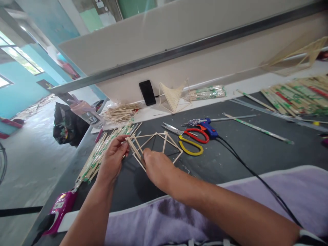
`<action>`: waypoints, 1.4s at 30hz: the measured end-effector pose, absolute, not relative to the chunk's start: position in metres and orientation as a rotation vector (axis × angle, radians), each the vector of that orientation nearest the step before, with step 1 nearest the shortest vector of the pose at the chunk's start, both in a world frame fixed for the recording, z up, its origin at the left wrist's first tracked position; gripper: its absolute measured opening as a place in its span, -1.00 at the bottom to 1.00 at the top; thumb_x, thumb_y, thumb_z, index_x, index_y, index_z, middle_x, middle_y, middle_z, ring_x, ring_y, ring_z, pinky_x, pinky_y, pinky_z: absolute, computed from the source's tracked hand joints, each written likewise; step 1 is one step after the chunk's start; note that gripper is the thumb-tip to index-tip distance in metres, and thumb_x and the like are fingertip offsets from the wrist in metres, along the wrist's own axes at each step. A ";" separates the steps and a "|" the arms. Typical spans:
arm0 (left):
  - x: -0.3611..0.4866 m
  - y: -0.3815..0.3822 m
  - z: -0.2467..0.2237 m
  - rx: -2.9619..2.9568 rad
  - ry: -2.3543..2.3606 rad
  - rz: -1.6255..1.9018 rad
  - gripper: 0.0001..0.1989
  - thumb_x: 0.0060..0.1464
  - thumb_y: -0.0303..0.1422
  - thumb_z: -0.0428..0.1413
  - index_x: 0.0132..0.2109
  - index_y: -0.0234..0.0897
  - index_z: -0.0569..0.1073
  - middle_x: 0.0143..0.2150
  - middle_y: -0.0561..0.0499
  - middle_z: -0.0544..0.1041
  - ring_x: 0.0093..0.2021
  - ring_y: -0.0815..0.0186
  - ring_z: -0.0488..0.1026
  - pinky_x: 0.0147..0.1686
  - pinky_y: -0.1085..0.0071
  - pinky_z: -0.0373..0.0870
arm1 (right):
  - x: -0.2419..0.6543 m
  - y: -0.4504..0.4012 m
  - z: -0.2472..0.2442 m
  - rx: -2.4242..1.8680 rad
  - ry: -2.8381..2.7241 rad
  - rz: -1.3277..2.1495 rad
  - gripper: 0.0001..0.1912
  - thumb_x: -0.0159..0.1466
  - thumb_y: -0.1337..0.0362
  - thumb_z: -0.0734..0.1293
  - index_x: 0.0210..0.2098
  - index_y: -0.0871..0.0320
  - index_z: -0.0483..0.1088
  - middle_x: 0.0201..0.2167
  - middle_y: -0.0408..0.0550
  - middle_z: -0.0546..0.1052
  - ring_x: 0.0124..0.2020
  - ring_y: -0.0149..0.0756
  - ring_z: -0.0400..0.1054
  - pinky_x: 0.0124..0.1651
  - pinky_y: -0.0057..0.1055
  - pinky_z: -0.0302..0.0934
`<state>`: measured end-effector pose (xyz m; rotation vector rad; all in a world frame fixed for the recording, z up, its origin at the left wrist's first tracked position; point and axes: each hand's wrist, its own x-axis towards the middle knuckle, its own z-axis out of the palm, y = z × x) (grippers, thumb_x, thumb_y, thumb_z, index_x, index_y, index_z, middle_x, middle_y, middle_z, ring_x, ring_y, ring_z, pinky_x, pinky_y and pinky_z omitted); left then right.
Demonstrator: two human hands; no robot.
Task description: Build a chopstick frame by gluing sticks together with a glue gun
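Between my hands is a small open frame of thin wooden sticks (164, 142), joined at its corners, over the dark table. My left hand (114, 159) pinches its upper left corner between thumb and fingers. My right hand (159, 167) is closed at the frame's near left side, around the sticks there; its fingertips are mostly hidden. Just right of the frame lie scissors (182, 133) with one red and one yellow handle, blades apart. Touching or close behind them is a blue glue gun (210, 130) with a black cord.
Wrapped chopsticks (98, 153) lie left, loose sticks (123, 112) behind them. A phone (147, 93) leans on the wall beside a finished stick model (174, 97). More wrapped chopsticks (299, 94) are piled right. A magenta device (63, 205) sits at the left edge; purple cloth (143, 225) lies in front.
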<state>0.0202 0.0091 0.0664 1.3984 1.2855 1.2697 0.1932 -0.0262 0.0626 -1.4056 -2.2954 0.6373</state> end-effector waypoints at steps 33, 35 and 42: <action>0.023 0.012 0.070 1.436 1.191 1.239 -0.71 0.04 -0.28 0.18 -0.06 -0.15 0.48 -0.35 0.06 0.41 -0.54 0.51 0.17 -0.55 0.56 0.14 | 0.196 -0.025 0.061 -1.271 -2.300 0.628 -0.73 0.19 0.49 0.13 -0.15 0.22 0.31 -0.36 0.07 0.56 -0.35 -0.15 0.49 -0.35 -0.34 0.28; 0.023 0.012 0.070 1.434 1.195 1.236 -0.70 0.04 -0.28 0.18 -0.04 -0.16 0.47 -0.30 0.04 0.43 -0.54 0.52 0.17 -0.56 0.56 0.13 | 0.197 -0.025 0.060 -1.247 -2.298 0.620 -0.72 0.19 0.48 0.12 -0.14 0.22 0.31 -0.36 0.07 0.56 -0.36 -0.14 0.49 -0.35 -0.32 0.28; 0.022 0.012 0.071 1.428 1.207 1.230 -0.67 0.04 -0.29 0.18 -0.01 -0.11 0.44 -0.24 0.04 0.46 -0.53 0.52 0.20 -0.56 0.56 0.15 | 0.197 -0.026 0.060 -1.242 -2.296 0.593 -0.73 0.18 0.48 0.12 -0.16 0.21 0.31 -0.37 0.06 0.56 -0.37 -0.15 0.48 -0.36 -0.33 0.27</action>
